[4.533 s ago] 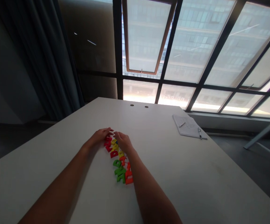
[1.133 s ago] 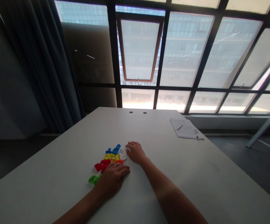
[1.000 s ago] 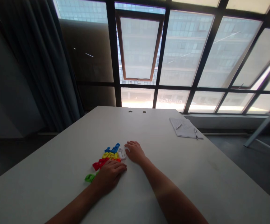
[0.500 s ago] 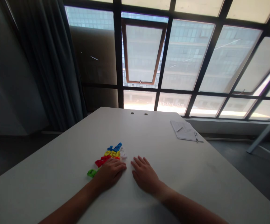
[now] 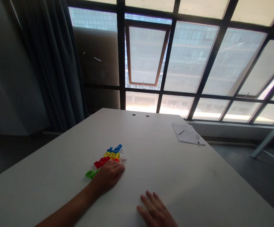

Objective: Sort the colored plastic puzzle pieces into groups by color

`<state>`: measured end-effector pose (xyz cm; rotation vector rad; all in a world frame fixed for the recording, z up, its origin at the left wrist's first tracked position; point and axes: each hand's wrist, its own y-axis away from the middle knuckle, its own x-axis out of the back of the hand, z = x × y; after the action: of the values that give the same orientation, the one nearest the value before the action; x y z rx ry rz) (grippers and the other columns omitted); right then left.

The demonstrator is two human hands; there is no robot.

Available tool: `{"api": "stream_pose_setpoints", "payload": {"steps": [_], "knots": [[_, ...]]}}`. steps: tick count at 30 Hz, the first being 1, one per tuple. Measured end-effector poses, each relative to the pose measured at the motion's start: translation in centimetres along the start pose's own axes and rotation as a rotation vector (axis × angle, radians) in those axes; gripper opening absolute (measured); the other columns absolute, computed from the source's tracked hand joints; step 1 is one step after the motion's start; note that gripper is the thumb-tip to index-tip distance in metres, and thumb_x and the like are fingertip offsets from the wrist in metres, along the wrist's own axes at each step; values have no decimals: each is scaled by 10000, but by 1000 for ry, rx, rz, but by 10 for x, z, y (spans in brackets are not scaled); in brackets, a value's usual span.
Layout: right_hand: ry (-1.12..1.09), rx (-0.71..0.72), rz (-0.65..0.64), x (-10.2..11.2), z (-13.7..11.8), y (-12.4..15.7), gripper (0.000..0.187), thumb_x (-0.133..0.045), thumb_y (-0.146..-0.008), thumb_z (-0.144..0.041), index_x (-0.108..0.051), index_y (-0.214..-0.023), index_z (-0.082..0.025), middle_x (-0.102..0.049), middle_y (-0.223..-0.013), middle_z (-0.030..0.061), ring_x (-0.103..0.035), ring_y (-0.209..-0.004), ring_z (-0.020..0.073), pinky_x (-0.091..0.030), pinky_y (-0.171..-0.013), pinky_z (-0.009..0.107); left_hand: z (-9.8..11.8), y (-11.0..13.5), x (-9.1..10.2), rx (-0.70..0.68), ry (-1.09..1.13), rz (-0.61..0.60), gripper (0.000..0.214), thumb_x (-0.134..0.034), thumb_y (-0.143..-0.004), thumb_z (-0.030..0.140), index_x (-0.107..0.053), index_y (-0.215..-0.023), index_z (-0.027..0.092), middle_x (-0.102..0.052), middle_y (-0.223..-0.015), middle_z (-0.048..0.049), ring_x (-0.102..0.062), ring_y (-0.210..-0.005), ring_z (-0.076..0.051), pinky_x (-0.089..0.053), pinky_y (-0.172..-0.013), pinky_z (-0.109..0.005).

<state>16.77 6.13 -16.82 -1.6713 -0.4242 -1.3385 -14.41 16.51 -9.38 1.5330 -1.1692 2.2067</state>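
Observation:
At the near edge of a small pile of colored plastic pieces lies my left hand (image 5: 110,175), palm down. Its fingers are loosely bent, with nothing visibly gripped; the tips and underside are partly hidden. Around it are a green piece (image 5: 91,174), red pieces (image 5: 101,162), yellow pieces (image 5: 112,155), blue pieces (image 5: 117,148) and white pieces (image 5: 122,154). A bit of orange shows just beyond the knuckles. My right hand (image 5: 156,210) is low in the view, over the near part of the table, with fingers spread and nothing in them.
The white table (image 5: 151,135) stretches toward a large window wall. Papers (image 5: 186,132) with two pens lie near its right edge. Two round dark inserts sit at the far end. A dark curtain (image 5: 56,69) hangs on the left, and another table (image 5: 267,140) stands at the right.
My right hand has drawn back toward me, away from the pile and my left hand. The left hand stays beside the pieces, which look unmoved; the view has shifted slightly.

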Motion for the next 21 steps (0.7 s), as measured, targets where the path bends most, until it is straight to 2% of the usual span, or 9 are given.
{"api": "stream_pose_setpoints", "payload": {"steps": [5,8,15,18,21], "knots": [[-177,-176,-191,27,-10,-15,493,-634,-926,-488,-564,-1372,-291,-531,-1503,88,-445,-1417,318,-352,-1193,471,-3,-2,1,48,-1,-17,232,-539,-981,248,-724,-1122,255,-747,-1117,-45,-670,-1049,-221,-487,-997,-388],[-238,-220,-241,45,-16,-21,505,-626,-915,-440,-557,-1392,-291,-501,-1529,81,-412,-1440,303,-303,-1215,479,-7,-3,1,19,24,-41,233,-536,-982,247,-737,-1099,255,-753,-1109,-41,-674,-1050,-211,-484,-1002,-377],[-299,-253,-203,75,-26,-25,498,-561,-947,-361,-527,-1438,-284,-470,-1550,85,-366,-1465,283,-254,-1232,472,-9,-5,4,-12,38,-42,237,-534,-985,286,-752,-1070,250,-756,-1096,-45,-670,-1044,-199,-480,-1007,-367],[-309,-270,-188,80,-29,-26,483,-554,-954,-373,-537,-1428,-285,-487,-1536,80,-370,-1460,282,-246,-1233,475,-6,-7,8,-9,-22,-14,257,-510,-1003,282,-752,-1084,244,-748,-1146,-52,-659,-1083,-207,-470,-1028,-397],[-293,-281,-174,77,-31,-28,474,-575,-944,-407,-565,-1402,-285,-505,-1521,79,-393,-1444,288,-266,-1223,478,8,-4,11,-41,-75,35,270,-514,-993,248,-747,-1128,247,-733,-1210,-55,-643,-1142,-223,-468,-1046,-422]]}}
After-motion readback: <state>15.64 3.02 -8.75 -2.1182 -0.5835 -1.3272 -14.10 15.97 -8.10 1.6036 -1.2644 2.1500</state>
